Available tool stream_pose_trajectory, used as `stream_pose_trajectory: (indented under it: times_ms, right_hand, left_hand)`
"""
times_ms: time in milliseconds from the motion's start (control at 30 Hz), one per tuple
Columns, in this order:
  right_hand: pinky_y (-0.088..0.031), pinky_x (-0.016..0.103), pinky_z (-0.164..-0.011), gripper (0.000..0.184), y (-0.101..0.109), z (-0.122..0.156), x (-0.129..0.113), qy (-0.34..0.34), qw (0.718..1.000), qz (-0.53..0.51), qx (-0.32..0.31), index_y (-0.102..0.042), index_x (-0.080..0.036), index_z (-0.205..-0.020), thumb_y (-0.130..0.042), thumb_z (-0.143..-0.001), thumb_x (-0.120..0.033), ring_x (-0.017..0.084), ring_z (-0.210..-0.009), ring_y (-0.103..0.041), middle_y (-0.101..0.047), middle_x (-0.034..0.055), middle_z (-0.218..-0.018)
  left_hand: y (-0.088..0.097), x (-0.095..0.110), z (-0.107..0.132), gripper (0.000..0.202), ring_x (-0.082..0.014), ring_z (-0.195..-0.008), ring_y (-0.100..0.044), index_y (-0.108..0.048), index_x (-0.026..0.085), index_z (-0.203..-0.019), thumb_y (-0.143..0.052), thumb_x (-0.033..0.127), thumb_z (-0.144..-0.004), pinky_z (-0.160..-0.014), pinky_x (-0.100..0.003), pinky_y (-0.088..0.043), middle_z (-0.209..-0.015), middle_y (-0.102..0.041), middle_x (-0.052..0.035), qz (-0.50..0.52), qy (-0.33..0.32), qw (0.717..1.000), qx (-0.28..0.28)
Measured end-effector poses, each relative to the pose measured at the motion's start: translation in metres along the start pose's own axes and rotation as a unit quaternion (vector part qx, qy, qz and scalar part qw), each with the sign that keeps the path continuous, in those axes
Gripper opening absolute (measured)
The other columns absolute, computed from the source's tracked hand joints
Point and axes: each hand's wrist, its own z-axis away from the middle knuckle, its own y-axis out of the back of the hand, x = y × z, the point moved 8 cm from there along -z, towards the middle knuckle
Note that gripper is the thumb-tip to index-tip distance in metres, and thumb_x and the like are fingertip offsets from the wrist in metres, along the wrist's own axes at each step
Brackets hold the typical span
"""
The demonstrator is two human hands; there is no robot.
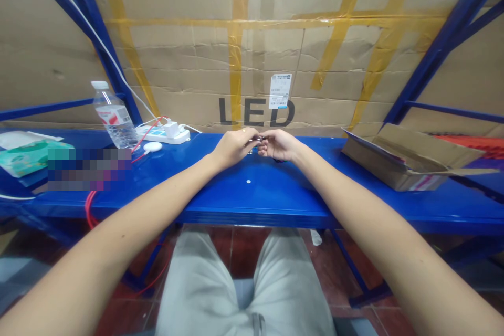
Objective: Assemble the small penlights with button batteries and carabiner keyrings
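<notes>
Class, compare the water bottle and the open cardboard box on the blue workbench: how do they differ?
The water bottle stands upright and capped; the cardboard box lies low with flaps open. The bottle is clear plastic, the box opaque brown. The bottle is at the left, the box at the right. Both rest on the blue workbench.

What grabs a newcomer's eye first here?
Two bare forearms converge at centre, where the left hand and right hand pinch a small part, too small to identify, over the blue bench. Behind, taped cardboard printed LED; an open carton sits right.
</notes>
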Motion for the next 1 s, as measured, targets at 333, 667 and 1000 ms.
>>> stream_pose_trajectory:
  times_ms: [333, 667, 1000]
  right_hand:
    - [-0.045, 0.025, -0.060, 0.008, 0.006, -0.002, -0.002, 0.021, 0.994, 0.107, -0.019, -0.057, -0.015, -0.082, -0.053, -0.089, -0.017, 0.013, -0.064, -0.053, -0.059, 0.0039, -0.070]
    - [-0.046, 0.032, -0.080, 0.017, -0.006, 0.017, -0.046, 0.295, 0.768, 0.568, 0.014, -0.075, -0.016, -0.085, -0.070, -0.069, -0.020, 0.020, -0.085, -0.061, -0.071, 0.0047, -0.087]
    - [-0.049, 0.031, -0.083, 0.019, 0.003, 0.013, -0.040, 0.301, 0.748, 0.591, 0.016, -0.080, -0.019, -0.084, -0.066, -0.070, -0.018, 0.020, -0.087, -0.065, -0.074, 0.0055, -0.090]
  left_hand:
    - [0.002, 0.001, -0.001, 0.012, -0.0148, -0.080, -0.067, -0.062, 0.017, -0.099, -0.051, 0.021, -0.098, -0.074, -0.027, -0.051, -0.090, -0.070, -0.0063, 0.059, -0.009, 0.998, 0.000]
    - [-0.008, 0.004, -0.003, 0.007, -0.0160, -0.078, -0.064, -0.057, 0.018, -0.094, -0.051, 0.021, -0.095, -0.073, -0.028, -0.050, -0.086, -0.066, -0.0056, 0.104, -0.015, 0.992, -0.068]
    - [-0.029, -0.035, 0.010, 0.024, -0.0224, -0.087, -0.066, -0.069, 0.017, -0.092, -0.046, 0.013, -0.086, -0.080, -0.033, -0.049, -0.092, -0.072, -0.0098, 0.021, 0.116, 0.973, -0.200]
